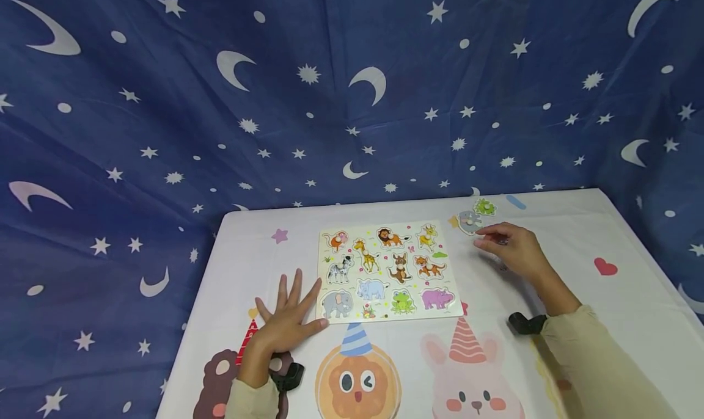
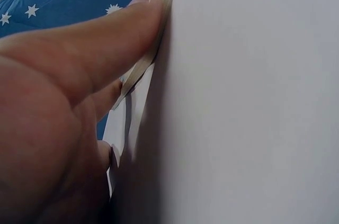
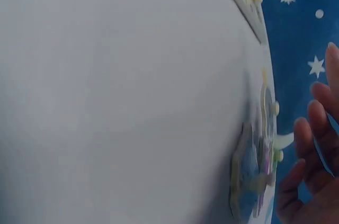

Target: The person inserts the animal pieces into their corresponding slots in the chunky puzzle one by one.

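1. Beige fabric sleeve (image 1: 605,364), lower right, nearest the head camera; it leads to the right hand (image 1: 517,251). Grip: fingers loosely bent, thumb and forefinger apart, nothing visibly held; fingertip contact cannot be told.
2. Grey-blue elephant-shaped flat piece (image 1: 468,222), lying on the table at those fingertips, right of the board.
3. Green animal-shaped flat piece (image 1: 485,207), knobbed, just beyond it.
4. White rectangular board (image 1: 367,231) with coloured animal figures, centre.
5. Left hand (image 1: 283,324), fingers spread nearly straight, thumb against the board's edge, nothing grasped.
6. Handling note: the step appears to be taking up the elephant; best pinched by its knob and lifted straight, sparing the green neighbour, with the left hand steadying the board.
7. White table (image 1: 632,321), printed with party-hatted cartoon animals.
8. Dark-blue fabric backdrop (image 1: 308,120), white moons and stars, hung behind and at both sides.
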Demonstrator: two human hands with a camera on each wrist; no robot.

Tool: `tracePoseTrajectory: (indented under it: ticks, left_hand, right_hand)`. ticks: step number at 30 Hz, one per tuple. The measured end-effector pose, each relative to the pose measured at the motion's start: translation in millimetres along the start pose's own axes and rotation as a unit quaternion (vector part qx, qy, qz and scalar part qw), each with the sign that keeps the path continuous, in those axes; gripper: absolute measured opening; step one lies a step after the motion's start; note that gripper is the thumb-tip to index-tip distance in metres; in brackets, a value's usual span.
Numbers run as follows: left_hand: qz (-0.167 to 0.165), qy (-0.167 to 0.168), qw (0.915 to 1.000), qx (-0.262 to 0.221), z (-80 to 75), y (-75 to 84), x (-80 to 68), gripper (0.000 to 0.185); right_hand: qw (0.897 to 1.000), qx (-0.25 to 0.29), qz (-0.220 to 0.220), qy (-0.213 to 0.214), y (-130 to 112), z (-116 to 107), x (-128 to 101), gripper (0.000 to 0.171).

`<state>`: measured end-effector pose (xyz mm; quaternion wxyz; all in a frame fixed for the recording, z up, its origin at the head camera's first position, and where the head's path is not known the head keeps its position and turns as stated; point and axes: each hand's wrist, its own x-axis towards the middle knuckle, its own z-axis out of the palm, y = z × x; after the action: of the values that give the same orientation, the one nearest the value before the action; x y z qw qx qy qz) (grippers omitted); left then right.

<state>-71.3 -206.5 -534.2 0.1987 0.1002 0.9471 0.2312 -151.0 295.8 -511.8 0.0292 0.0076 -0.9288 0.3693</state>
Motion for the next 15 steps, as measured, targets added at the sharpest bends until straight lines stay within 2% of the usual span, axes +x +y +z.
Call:
tracePoseTrajectory:
  ticks: [7,15]
  left_hand:
    - [0.001,0.004,1.0000,-0.004,0.0,0.2,0.2,0.086]
    - [0.000,0.009,1.0000,-0.002,1.6,-1.8,0.3,0.087]
  right_hand:
    - [0.999,-0.029,0.002,0.024,4,-7,20,0.043]
    - [0.999,-0.032,0.007,0.005,7,2,42,0.042]
